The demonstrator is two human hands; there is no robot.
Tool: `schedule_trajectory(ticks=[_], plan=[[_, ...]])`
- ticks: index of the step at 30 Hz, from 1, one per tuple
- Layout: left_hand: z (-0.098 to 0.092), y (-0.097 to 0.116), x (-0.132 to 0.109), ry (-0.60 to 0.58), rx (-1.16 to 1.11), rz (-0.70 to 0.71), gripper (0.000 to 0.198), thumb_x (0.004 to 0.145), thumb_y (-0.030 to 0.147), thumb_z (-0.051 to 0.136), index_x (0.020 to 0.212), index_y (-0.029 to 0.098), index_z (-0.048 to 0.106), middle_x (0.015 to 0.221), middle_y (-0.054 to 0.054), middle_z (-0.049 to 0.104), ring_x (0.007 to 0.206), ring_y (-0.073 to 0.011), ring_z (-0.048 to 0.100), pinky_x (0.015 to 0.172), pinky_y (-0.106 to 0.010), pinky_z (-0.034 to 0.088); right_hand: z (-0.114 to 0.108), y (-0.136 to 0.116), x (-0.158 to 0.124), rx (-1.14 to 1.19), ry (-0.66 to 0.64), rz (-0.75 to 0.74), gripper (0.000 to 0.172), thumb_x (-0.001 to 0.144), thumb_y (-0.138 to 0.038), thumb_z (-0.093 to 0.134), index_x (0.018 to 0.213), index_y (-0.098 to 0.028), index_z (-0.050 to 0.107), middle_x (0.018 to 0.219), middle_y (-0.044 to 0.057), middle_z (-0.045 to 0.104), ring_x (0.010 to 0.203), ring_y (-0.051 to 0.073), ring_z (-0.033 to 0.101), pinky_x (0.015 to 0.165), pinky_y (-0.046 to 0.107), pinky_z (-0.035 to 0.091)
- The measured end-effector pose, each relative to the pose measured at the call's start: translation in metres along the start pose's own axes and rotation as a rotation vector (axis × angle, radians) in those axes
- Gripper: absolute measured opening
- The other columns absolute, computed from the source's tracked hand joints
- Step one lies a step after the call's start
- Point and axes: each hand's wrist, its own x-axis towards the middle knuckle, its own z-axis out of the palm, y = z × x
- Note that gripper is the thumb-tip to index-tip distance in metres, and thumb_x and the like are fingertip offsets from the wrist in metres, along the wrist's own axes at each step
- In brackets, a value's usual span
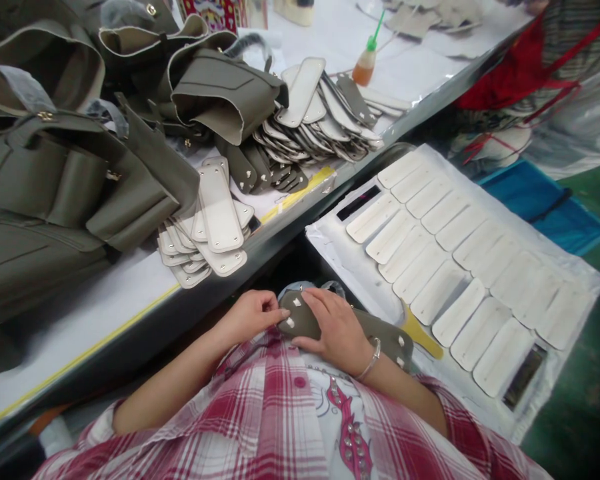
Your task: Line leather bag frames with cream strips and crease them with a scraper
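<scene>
A dark olive-grey leather panel, long with rounded ends, lies tilted across my lap. Small whitish tabs stick up near its ends. My left hand has its fingers curled at the panel's left end, the thumb pressing beside two of the tabs. What lies under the curled fingers is hidden. Across the panel's middle rests my right hand, gripping it with the fingers over the top and the thumb lower down. Part of the panel is covered by this hand and wrist.
Olive-grey bags crowd the table's left. Pale panels lie stacked near its edge, with a bigger pile behind. A bottle of amber liquid stands further back. Rows of white panels cover a board on the right, beside a yellow spreader.
</scene>
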Motion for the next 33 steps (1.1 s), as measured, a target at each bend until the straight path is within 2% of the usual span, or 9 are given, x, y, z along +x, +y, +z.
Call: schedule_trajectory(ticks=[7,12,14,18,22,26,33], plan=[[0.002,-0.007,0.003,0.013,0.008,0.071,0.031,0.073,0.042,0.06,0.062,0.017,0.045,0.055,0.006,0.046,0.053,-0.0088,0.04,0.05,-0.021,0.03,-0.001,-0.002,0.001,0.013,-0.015,0.024,0.078,0.066,-0.063,0.059,0.124,-0.013,0.045,0.124,0.013,0.048,0.113,0.025,0.042,0.098,0.041,0.034],[0.01,-0.012,0.003,0.031,-0.078,0.084,0.028,0.075,0.039,0.058,0.068,0.019,0.04,0.057,0.007,0.043,0.051,-0.0082,0.04,0.049,-0.02,0.033,0.001,-0.009,0.008,-0.012,-0.009,0.048,0.085,0.064,-0.066,0.059,0.125,-0.009,0.043,0.122,0.015,0.049,0.112,0.028,0.043,0.097,0.043,0.033],[0.011,-0.015,0.004,-0.018,-0.194,0.075,0.029,0.075,0.04,0.058,0.071,0.02,0.038,0.059,0.007,0.044,0.05,-0.0083,0.044,0.049,-0.02,0.036,0.001,-0.012,0.01,-0.02,-0.014,0.055,0.082,0.064,-0.064,0.06,0.124,-0.011,0.045,0.122,0.014,0.049,0.111,0.028,0.043,0.096,0.044,0.034],[0.007,-0.019,0.009,-0.217,-0.44,-0.001,0.035,0.075,0.047,0.057,0.074,0.021,0.034,0.06,0.007,0.047,0.046,-0.0104,0.052,0.044,-0.022,0.042,0.001,-0.015,0.011,-0.026,-0.008,0.067,0.078,0.065,-0.061,0.062,0.124,-0.011,0.046,0.123,0.014,0.049,0.111,0.027,0.043,0.096,0.043,0.034],[-0.002,-0.013,0.019,-0.337,-0.384,-0.041,0.036,0.074,0.049,0.057,0.072,0.021,0.034,0.054,0.006,0.051,0.046,-0.0134,0.056,0.043,-0.023,0.044,0.0,-0.014,0.011,-0.027,-0.032,0.065,0.078,0.065,-0.059,0.063,0.125,-0.012,0.044,0.125,0.014,0.048,0.113,0.027,0.043,0.096,0.044,0.034],[-0.006,-0.005,0.025,-0.347,-0.258,-0.093,0.038,0.075,0.053,0.052,0.068,0.021,0.032,0.047,0.007,0.048,0.041,-0.0146,0.055,0.038,-0.023,0.043,0.001,-0.014,0.011,-0.031,-0.057,0.078,0.08,0.065,-0.06,0.063,0.126,-0.012,0.043,0.127,0.013,0.047,0.114,0.028,0.042,0.097,0.044,0.033],[-0.007,-0.008,0.026,-0.351,-0.265,0.004,0.032,0.079,0.046,0.05,0.068,0.021,0.033,0.054,0.007,0.044,0.044,-0.0144,0.056,0.038,-0.024,0.043,0.003,-0.018,0.014,-0.088,-0.096,0.068,0.081,0.069,-0.061,0.058,0.129,-0.01,0.041,0.131,0.015,0.044,0.118,0.03,0.039,0.099,0.044,0.03]])
